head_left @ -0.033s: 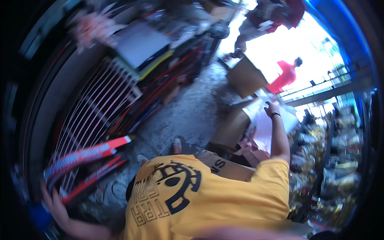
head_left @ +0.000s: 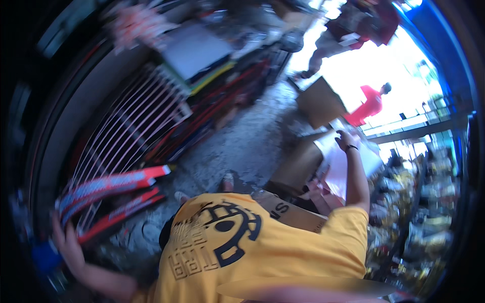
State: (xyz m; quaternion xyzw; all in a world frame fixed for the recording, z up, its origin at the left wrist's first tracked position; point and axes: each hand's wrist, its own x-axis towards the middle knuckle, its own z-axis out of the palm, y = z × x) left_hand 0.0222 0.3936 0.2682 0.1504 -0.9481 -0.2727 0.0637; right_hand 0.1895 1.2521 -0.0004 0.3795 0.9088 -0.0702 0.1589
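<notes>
My left hand (head_left: 66, 246) is low at the left, closed around the near ends of long flat red-and-blue packs (head_left: 113, 184) that slant up to the right over the floor. A blue object (head_left: 44, 256) sits just beside that hand. My right hand (head_left: 346, 140), with a dark band on the wrist, reaches out to the right. It rests on the top edge of pale pink and white packets (head_left: 337, 174) standing in an open cardboard box (head_left: 298, 166); blur hides whether the fingers grip them. My yellow printed shirt (head_left: 262, 252) fills the lower middle.
A white wire rack (head_left: 129, 134) leans at the left below stacked flat goods (head_left: 202, 55). More cardboard boxes (head_left: 319, 103) stand on the grey concrete floor (head_left: 242, 146). Shelves of packaged goods (head_left: 424, 212) line the right. A person in red (head_left: 368, 105) and another person (head_left: 353, 30) stand by the bright doorway.
</notes>
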